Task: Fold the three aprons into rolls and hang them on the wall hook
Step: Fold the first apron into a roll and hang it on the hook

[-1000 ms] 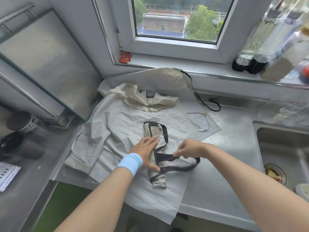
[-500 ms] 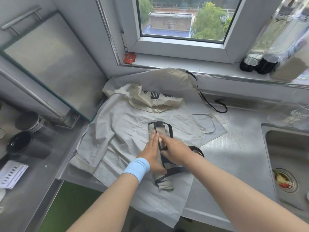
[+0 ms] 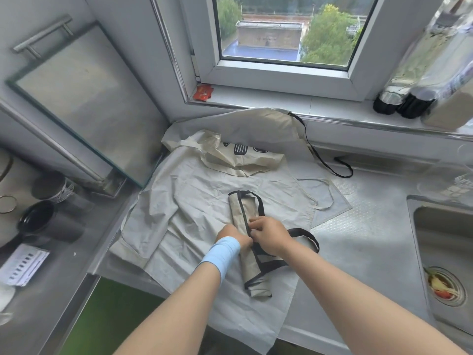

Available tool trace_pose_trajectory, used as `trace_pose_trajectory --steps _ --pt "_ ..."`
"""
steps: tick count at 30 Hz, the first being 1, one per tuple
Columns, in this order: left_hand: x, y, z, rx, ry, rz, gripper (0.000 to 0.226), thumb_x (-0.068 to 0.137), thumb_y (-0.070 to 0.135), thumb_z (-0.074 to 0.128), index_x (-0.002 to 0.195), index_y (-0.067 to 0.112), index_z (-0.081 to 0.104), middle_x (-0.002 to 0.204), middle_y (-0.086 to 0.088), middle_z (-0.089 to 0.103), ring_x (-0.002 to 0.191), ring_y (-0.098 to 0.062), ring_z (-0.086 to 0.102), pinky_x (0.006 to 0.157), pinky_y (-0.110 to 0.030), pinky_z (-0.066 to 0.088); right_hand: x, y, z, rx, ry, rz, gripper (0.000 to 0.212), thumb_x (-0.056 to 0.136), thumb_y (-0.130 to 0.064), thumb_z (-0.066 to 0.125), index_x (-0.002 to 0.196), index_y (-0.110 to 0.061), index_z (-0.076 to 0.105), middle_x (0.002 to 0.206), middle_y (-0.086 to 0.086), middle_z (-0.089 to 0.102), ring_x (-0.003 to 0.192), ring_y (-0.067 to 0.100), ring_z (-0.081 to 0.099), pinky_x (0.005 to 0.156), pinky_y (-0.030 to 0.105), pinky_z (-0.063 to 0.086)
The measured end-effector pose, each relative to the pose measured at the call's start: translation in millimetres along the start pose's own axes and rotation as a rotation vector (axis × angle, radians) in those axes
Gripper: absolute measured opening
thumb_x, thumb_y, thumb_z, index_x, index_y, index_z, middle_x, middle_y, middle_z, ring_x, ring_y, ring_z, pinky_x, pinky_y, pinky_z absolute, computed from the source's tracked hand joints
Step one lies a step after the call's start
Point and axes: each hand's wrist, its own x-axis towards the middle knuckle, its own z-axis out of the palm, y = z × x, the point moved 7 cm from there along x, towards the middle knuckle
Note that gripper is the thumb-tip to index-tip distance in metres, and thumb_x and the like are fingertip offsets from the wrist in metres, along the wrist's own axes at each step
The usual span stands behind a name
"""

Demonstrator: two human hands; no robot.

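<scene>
A beige apron rolled into a narrow bundle (image 3: 242, 208) with black trim lies on top of a spread grey-beige apron (image 3: 184, 201) on the steel counter. My left hand (image 3: 231, 235), with a blue wristband, grips the roll's left side at its middle. My right hand (image 3: 268, 234) pinches the black strap (image 3: 305, 233) against the roll's top; the strap loops out to the right and crosses the roll's lower half. A third, cream apron (image 3: 243, 157) with black utensil prints lies crumpled behind, near the window sill. No wall hook is in view.
A sink (image 3: 442, 242) with food scraps in its drain sits at the right. Bottles (image 3: 409, 98) stand on the window sill. A glass-fronted cabinet door (image 3: 76, 103) and dark cups (image 3: 35, 221) are at the left. The counter's front edge (image 3: 307, 334) runs below the aprons.
My right hand brought the black strap from the roll's right side up onto the roll. My left hand shifted from pressing flat on the roll to gripping its side.
</scene>
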Motion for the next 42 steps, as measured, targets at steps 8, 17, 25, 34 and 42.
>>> trace_pose_trajectory --steps 8,17,25,34,42 --pt "-6.8 15.7 -10.0 -0.381 0.021 0.145 0.041 0.078 0.013 0.071 0.117 0.008 0.060 0.105 -0.005 0.065 0.090 -0.021 0.061 0.077 -0.024 0.045 -9.3 -18.7 -37.8 0.292 0.064 0.040 0.029 0.092 -0.010 0.056 0.118 -0.014 0.070 0.123 -0.006 0.065 0.111 0.008 0.060 0.091 0.016 0.043" --pt "-56.4 73.2 -95.8 -0.385 -0.133 0.395 0.027 0.075 0.015 0.075 0.101 0.011 0.069 0.096 -0.008 0.071 0.089 -0.025 0.067 0.089 -0.038 0.055 -38.3 -124.1 -123.7 -0.246 0.565 -0.258 0.056 0.091 -0.031 0.063 0.141 -0.025 0.039 0.133 0.009 0.041 0.110 0.030 0.051 0.085 0.040 0.047" --pt "-96.3 92.9 -152.1 -0.547 -0.255 0.472 0.033 0.087 -0.004 0.062 0.119 0.000 0.061 0.115 -0.023 0.065 0.098 -0.034 0.063 0.097 -0.051 0.049 -25.6 -153.7 -159.9 0.301 0.370 0.076 0.017 0.077 -0.030 0.068 0.079 -0.013 0.070 0.074 0.001 0.067 0.077 0.021 0.062 0.072 0.038 0.054" --pt "-123.2 92.1 -170.1 -0.652 -0.437 0.521 0.041 0.085 0.015 0.072 0.124 0.011 0.059 0.115 -0.017 0.069 0.105 -0.034 0.067 0.088 -0.045 0.056 -34.2 -199.0 -175.0 0.707 0.363 0.064 0.014 0.083 -0.018 0.076 0.094 -0.013 0.070 0.088 0.009 0.075 0.075 0.020 0.065 0.071 0.033 0.055" --pt "-118.0 97.4 -200.2 -0.591 -0.268 0.609 0.049 0.070 0.021 0.085 0.114 0.016 0.063 0.103 -0.008 0.074 0.097 -0.027 0.070 0.090 -0.045 0.055 -35.7 -228.2 -184.3 0.786 0.362 -0.052 0.018 0.083 -0.012 0.076 0.099 -0.006 0.071 0.093 0.010 0.075 0.075 0.018 0.070 0.072 0.031 0.058"
